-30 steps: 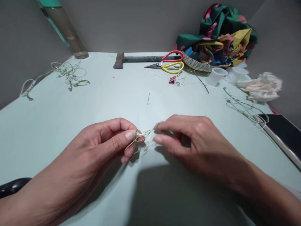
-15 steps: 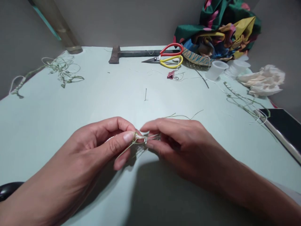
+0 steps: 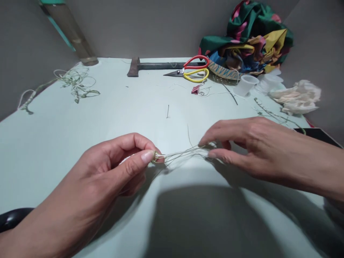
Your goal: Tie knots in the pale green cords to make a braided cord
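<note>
My left hand (image 3: pixel 118 168) is closed, its thumb and index finger pinching a small knotted piece of thin green and white cord (image 3: pixel 159 157). Most of that piece is hidden behind the fingers. From the pinch, several loose cord strands (image 3: pixel 182 153) fan out to the right, above the table. My right hand (image 3: pixel 236 143) is at their far ends, thumb and fingertips apart, with the strands passing loosely between them. One thin strand end sticks up beside its index fingertip.
A nail (image 3: pixel 168 111) stands up from the table beyond my hands. Farther back lie a hatchet (image 3: pixel 133 67), scissors (image 3: pixel 184 73) and a pink binder clip (image 3: pixel 195 90). Tangled cords (image 3: pixel 77 83) are at the left; plastic cups (image 3: pixel 245 86) and crumpled tissue (image 3: pixel 298 96) at the right.
My right hand has moved right, away from my left, along the strands, which now stretch out between the hands. My left hand keeps its pinch. The view has shifted slightly.
</note>
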The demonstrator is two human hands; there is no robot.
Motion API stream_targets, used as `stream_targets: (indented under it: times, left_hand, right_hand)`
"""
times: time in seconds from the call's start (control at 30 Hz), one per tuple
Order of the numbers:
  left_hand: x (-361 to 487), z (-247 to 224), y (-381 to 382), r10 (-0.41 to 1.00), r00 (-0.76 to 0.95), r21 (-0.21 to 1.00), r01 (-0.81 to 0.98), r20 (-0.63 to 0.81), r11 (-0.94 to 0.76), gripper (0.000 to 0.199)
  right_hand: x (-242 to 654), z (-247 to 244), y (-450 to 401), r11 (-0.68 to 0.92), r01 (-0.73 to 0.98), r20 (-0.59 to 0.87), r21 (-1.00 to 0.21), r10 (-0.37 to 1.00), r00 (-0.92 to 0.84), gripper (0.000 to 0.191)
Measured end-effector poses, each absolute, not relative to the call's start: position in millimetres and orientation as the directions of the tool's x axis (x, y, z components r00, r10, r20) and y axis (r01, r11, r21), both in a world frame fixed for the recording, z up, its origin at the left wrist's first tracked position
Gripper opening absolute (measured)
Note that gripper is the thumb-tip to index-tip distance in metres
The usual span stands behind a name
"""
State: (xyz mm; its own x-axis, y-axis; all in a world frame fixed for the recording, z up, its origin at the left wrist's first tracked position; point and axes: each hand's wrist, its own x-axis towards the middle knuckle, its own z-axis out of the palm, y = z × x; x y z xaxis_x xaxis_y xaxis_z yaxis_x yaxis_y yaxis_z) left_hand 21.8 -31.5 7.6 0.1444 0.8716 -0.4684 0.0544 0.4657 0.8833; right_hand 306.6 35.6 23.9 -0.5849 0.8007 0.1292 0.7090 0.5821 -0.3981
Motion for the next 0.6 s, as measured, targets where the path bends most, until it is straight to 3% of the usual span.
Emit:
stream_targets:
  times: [0.17, 0.27, 0.43, 0.6]
  left_hand:
    - [19.6, 3.8, -34.0, 0.883, 0.142, 0.893, 0.131, -0.447, 0.431, 0.036]
    - [19.3, 3.1, -35.6, 0.884, 0.124, 0.888, 0.158, -0.451, 0.431, 0.036]
    - [23.8, 3.1, -34.7, 0.881, 0.122, 0.882, 0.186, -0.458, 0.433, 0.037]
    - [24.0, -3.4, -32.6, 0.862, 0.169, 0.877, 0.14, -0.478, 0.459, 0.034]
  right_hand:
    - [279.8, 28.5, 18.6, 0.457, 0.515, 0.247, -0.725, 0.871, -0.425, 0.016]
    - [259.8, 23.1, 5.1, 0.345, 0.407, 0.112, -0.846, 0.86, -0.498, 0.014]
    - [248.4, 10.7, -0.7, 0.178, 0.367, -0.001, -0.913, 0.898, -0.439, 0.008]
    - [248.4, 7.7, 0.6, 0.351, 0.427, 0.135, -0.833, 0.879, -0.458, 0.015]
